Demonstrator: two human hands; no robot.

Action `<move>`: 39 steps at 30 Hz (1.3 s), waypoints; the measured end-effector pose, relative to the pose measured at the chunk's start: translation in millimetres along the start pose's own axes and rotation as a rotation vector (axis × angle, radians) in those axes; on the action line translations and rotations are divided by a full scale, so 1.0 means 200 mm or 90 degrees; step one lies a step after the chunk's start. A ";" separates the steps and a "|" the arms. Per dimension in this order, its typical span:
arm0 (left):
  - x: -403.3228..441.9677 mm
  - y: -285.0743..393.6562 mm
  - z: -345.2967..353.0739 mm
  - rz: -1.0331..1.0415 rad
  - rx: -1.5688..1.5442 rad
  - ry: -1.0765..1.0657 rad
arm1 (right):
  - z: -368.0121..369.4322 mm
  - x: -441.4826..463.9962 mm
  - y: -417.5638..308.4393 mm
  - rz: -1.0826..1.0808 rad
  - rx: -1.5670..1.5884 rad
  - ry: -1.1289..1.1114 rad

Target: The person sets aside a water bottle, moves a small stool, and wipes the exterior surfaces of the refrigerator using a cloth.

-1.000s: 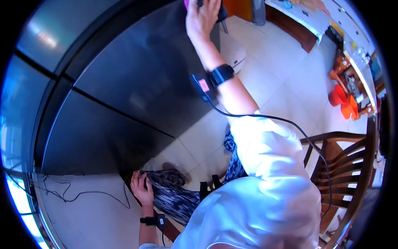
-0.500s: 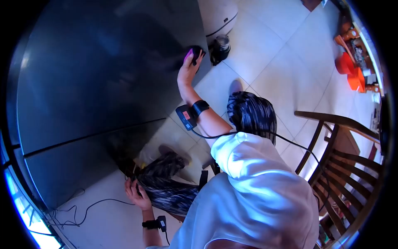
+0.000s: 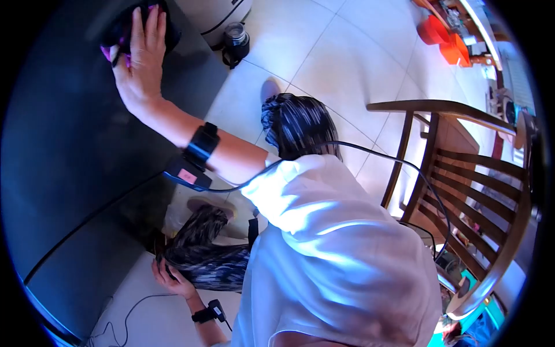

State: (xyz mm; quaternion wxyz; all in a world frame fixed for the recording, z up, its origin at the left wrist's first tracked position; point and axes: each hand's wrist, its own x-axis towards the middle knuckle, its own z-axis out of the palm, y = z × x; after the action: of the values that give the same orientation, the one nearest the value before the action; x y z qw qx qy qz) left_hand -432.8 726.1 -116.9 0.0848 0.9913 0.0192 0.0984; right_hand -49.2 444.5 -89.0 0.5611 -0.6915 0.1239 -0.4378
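My right hand (image 3: pixel 144 69) presses a dark cloth with purple-pink edges (image 3: pixel 171 26) flat against a large dark glossy door panel (image 3: pixel 69 133). Its fingers are stretched over the cloth, with the thumb beside it. A thin seam crosses the panel lower down. My left hand (image 3: pixel 173 280) is low beside my bent knee in dark patterned trousers (image 3: pixel 202 260), fingers loosely curved and apart. I see nothing clearly held in it, though the area by its fingertips is dark. Each forearm wears a black strap with a small box (image 3: pixel 199 147) and a cable.
A wooden chair (image 3: pixel 462 191) with a slatted back stands to my right. A dark jar (image 3: pixel 236 43) sits on the tiled floor by a white rounded appliance (image 3: pixel 214 14). Orange-red containers (image 3: pixel 454 49) are on the far right. A thin cable (image 3: pixel 130 315) runs along the floor at lower left.
My right hand and the cloth have moved left and up across the panel, away from its edge. The view has shifted right. My left hand stays beside the knee.
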 end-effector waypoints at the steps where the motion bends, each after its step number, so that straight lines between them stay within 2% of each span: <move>1: -0.01 -0.01 0.00 -0.007 -0.001 0.008 | 0.01 0.01 0.02 0.010 0.032 -0.008; 4: 0.00 0.01 -0.01 -0.006 0.017 0.004 | -0.03 -0.05 0.17 0.031 0.036 -0.031; 9: 0.02 0.04 -0.01 -0.021 0.025 -0.032 | -0.01 -0.38 0.68 0.357 0.138 0.057; 10: 0.04 0.05 -0.04 -0.036 0.037 -0.036 | 0.04 -0.57 0.97 0.492 0.184 0.043; 12: 0.04 0.05 -0.04 -0.050 0.042 -0.025 | 0.02 -0.78 1.19 0.880 0.388 -0.040; 14: 0.04 0.05 -0.03 -0.050 0.034 -0.022 | -0.10 -0.79 1.12 1.121 0.399 -0.148; 16: 0.05 0.06 -0.04 -0.057 0.020 -0.040 | -0.04 -0.85 1.03 1.070 0.473 -0.043; 17: 0.04 0.06 -0.03 -0.051 0.026 -0.036 | 0.04 -0.93 1.09 0.992 0.496 -0.018; 18: 0.04 0.06 -0.04 -0.054 0.034 -0.036 | 0.06 -0.90 1.03 0.999 0.500 -0.021; 20: 0.04 0.07 -0.03 -0.060 0.028 -0.048 | 0.05 -0.66 0.78 0.535 0.308 0.061; 22: 0.02 0.04 -0.03 -0.062 0.029 -0.055 | -0.04 -0.45 0.64 0.425 0.182 -0.037; 23: 0.01 0.03 -0.03 -0.066 0.018 -0.051 | -0.05 -0.38 0.62 0.429 0.184 -0.034; 25: 0.02 0.03 -0.02 -0.066 0.001 -0.060 | -0.03 -0.27 0.67 0.281 0.068 -0.011; 28: 0.03 0.04 -0.03 -0.077 0.012 -0.067 | 0.07 -0.24 0.93 0.325 0.261 0.200; 30: 0.03 0.05 -0.04 -0.082 0.017 -0.067 | 0.09 -0.30 1.28 0.414 0.236 0.232; 32: 0.02 0.04 -0.03 -0.097 0.027 -0.072 | 0.12 -0.46 1.66 0.591 0.202 0.236; 34: 0.03 0.04 -0.03 -0.104 0.045 -0.077 | 0.13 -0.58 1.87 0.678 0.216 0.252; 35: 0.02 0.03 -0.02 -0.111 0.045 -0.079 | 0.12 -0.61 1.90 0.661 0.328 0.276; 36: 0.01 0.03 -0.02 -0.121 0.046 -0.083 | 0.09 -0.67 2.01 0.707 0.370 0.172; 38: 0.00 0.01 -0.02 -0.121 0.049 -0.077 | -0.01 -0.64 1.95 0.799 0.521 0.056; 39: 0.00 0.01 -0.02 -0.116 0.047 -0.075 | -0.03 -0.63 1.92 0.813 0.511 0.028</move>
State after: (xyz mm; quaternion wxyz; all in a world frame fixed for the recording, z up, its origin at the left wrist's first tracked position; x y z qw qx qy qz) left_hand -434.0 724.7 -113.3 0.0579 0.9920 0.1081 0.0310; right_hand -4.6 392.5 -487.3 0.9119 -0.2189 0.3431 -0.0527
